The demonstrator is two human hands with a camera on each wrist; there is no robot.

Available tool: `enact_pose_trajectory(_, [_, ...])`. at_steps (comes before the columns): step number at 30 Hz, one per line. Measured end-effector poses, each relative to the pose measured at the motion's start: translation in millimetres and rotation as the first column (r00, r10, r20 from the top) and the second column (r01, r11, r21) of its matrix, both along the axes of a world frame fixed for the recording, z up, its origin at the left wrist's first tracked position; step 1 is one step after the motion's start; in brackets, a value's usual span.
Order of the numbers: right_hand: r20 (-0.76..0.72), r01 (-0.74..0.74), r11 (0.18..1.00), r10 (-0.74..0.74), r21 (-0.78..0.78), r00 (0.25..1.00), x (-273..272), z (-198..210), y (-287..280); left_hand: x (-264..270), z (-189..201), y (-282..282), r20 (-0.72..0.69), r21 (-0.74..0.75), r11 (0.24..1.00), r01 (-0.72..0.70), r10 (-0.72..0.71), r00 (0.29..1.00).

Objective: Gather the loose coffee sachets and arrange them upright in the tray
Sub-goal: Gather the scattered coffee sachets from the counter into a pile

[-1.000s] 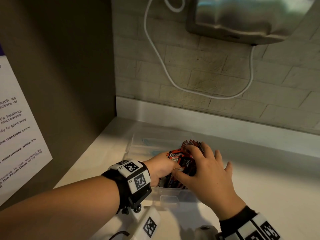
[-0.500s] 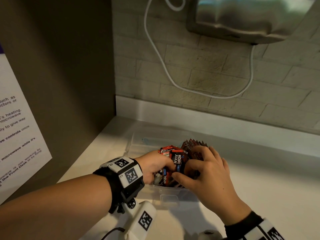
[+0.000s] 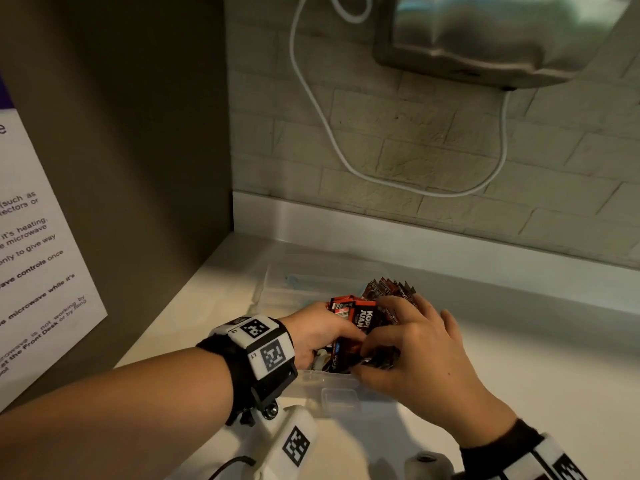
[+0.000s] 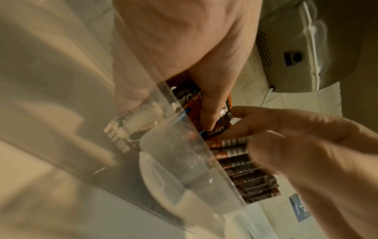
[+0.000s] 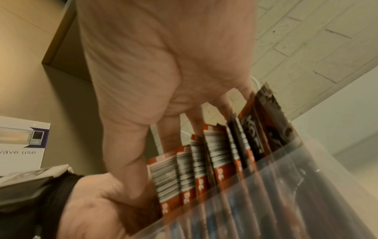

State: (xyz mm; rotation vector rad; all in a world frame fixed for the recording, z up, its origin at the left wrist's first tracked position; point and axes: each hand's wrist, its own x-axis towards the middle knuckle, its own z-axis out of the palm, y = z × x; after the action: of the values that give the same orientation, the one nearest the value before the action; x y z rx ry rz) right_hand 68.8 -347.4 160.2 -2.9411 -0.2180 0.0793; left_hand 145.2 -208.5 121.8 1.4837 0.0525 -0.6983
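A clear plastic tray [image 3: 313, 284] sits on the pale counter. Red and black coffee sachets [image 3: 364, 318] stand packed along its right side. My left hand [image 3: 325, 334] reaches in from the left and grips a bunch of them, one label facing me. My right hand [image 3: 408, 341] curls over the row from the right, thumb at the near end. In the left wrist view my left thumb presses a sachet [image 4: 223, 127] behind the tray wall [image 4: 174, 155]. In the right wrist view upright sachets [image 5: 206, 161] stand in a row with my right fingers [image 5: 169, 135] behind them.
A brown panel with a printed notice [image 3: 38, 258] closes off the left. The brick wall [image 3: 433, 140] behind carries a steel appliance [image 3: 485, 36] and a looping white cable [image 3: 332, 140]. Bare counter [image 3: 536, 358] lies right of the tray.
The left hand has brought a bunch of sachets more upright, with a label now facing me. The right hand's fingers have curled lower over the row, closer to the left hand.
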Motion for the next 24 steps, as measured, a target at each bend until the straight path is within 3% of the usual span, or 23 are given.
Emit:
enact_pose_trajectory(4, [-0.009,-0.055,0.993,0.055,-0.106,0.998,1,8,-7,2,2,5,-0.070,0.003,0.999,-0.032,0.033,0.997])
enact_pose_trajectory(10, [0.109,-0.071,0.991,0.084,-0.113,0.991,8,23,-10,3,2,7,-0.095,-0.018,0.999,-0.048,0.046,0.994])
enact_pose_trajectory(15, [0.068,-0.098,0.977,0.113,-0.190,0.991,9,16,-13,4,0,8,-0.067,0.020,0.999,-0.041,0.042,0.997])
enact_pose_trajectory(20, [0.137,-0.076,0.996,0.082,-0.051,0.987,4,10,-9,2,-1,6,-0.034,0.015,1.000,0.008,-0.007,0.999])
enact_pose_trajectory(24, [0.154,-0.055,0.995,0.067,-0.079,0.986,0,3,-6,0,0,6,-0.050,0.004,1.000,-0.005,0.005,0.999])
